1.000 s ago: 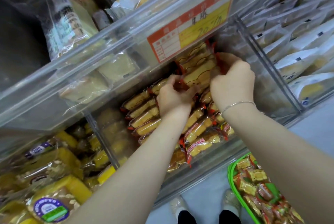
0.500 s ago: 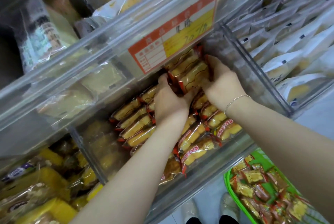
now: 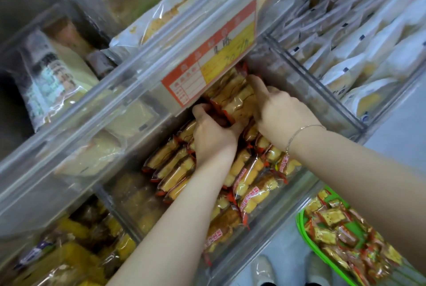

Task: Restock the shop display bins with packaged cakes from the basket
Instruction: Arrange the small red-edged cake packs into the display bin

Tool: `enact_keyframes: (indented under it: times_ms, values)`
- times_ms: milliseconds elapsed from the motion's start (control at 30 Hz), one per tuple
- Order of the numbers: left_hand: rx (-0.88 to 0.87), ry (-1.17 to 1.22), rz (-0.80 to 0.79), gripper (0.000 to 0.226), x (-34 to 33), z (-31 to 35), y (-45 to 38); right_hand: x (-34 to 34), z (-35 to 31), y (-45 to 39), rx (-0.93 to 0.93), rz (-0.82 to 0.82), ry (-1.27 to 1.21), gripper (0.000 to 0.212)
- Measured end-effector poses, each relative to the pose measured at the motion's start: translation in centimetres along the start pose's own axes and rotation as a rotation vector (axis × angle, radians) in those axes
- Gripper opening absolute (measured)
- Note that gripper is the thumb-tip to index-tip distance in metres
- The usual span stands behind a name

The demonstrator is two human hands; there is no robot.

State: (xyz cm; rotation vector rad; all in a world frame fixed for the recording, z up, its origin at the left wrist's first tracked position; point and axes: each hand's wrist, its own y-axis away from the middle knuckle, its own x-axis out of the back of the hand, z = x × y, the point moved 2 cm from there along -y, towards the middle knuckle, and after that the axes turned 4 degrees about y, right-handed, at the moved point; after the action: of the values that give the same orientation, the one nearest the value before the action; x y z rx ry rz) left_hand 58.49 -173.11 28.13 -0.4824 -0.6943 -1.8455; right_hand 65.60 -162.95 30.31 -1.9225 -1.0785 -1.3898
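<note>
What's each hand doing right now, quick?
Left hand: grips the cake packs from below.
Right hand: fingers press the same packs; grip unclear.

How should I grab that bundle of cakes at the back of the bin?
Hold the bundle of cakes by its two ends, from both sides, like the left hand and right hand. The slippery packs lie side by side, so squeezing inward probably keeps them together.

Cakes going into my clear bin

I see a bundle of clear-wrapped yellow cakes [image 3: 232, 99] with red ends held tilted at the back of the clear display bin [image 3: 272, 195], above packed rows [image 3: 175, 170]; more fill the green basket [image 3: 302, 223] on the floor.
</note>
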Motion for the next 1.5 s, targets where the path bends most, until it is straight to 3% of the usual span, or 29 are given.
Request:
enact_keyframes:
  times_ms: [100,167,200,300,367,433,500,567,633,667,800,933,1067,1200,1267,1367,1500]
  values:
    - [0.07,0.09,0.05,0.054,1.5,0.6,2.6,1.6,-0.2,1.3,0.068,-0.106,-0.119,0.074]
    - [-0.144,0.18,0.063,0.031,2.3,1.7,5.8,3.4,0.3,2.9,0.148,-0.084,-0.173,0.055]
    - [-0.301,0.251,0.044,0.022,2.4,2.5,7.6,4.6,0.9,4.0,0.198,-0.002,-0.239,0.044]
    - [-0.685,0.356,-0.103,0.008,0.3,4.8,12.6,8.0,4.4,7.9,0.218,0.469,-0.444,0.024]
    - [-0.844,0.315,-0.255,0.004,-2.8,5.5,15.7,8.7,8.5,11.0,0.068,0.676,-0.52,0.02]
    - [-0.901,0.215,-0.44,0.002,-7.2,5.1,18.2,8.1,13.5,14.3,-0.215,0.717,-0.562,0.02]
    - [-0.809,0.028,-0.651,0.008,-12.6,3.0,20.0,5.7,19.2,18.0,-0.529,0.653,-0.597,0.02]
    - [-0.542,-0.131,-0.854,0.017,-18.3,-0.7,21.0,1.7,24.9,21.8,-0.786,0.497,-0.625,0.028]
    - [-0.284,-0.272,-0.965,0.024,-23.6,-5.4,20.9,-3.3,29.6,25.6,-0.968,0.293,-0.62,0.028]
    - [-0.234,-0.359,-0.976,0.026,-26.0,-7.9,20.6,-6.1,31.6,27.5,-1.039,0.179,-0.584,0.023]
    - [-0.286,-0.638,-0.973,0.025,-34.5,-17.2,18.8,-18.8,37.0,33.2,-1.159,-0.287,-0.382,0.03]
    - [-0.469,-0.777,-0.97,0.02,-41.9,-24.8,17.2,-31.7,39.9,35.5,-1.132,-0.515,-0.377,0.044]
    - [-0.658,-0.941,-1.197,0.047,-48.0,-30.5,17.0,-40.4,42.1,35.4,-1.036,-0.582,-0.271,0.06]
    - [-0.858,-1.235,-1.346,0.081,-52.1,-34.0,18.0,-44.4,44.3,34.2,-0.834,-0.389,0.149,0.071]
    - [-0.865,-1.333,-1.314,0.085,-53.3,-35.1,18.4,-45.4,45.7,33.8,-0.933,-0.327,0.112,0.078]
    - [-0.811,-1.29,-1.279,0.079,-54.1,-35.6,18.5,-46.4,47.4,33.3,-0.99,-0.377,0.078,0.083]
    - [-0.755,-0.934,-1.029,0.054,-54.4,-33.3,16.4,-45.9,48.0,31.8,-0.838,-0.461,0.183,0.055]
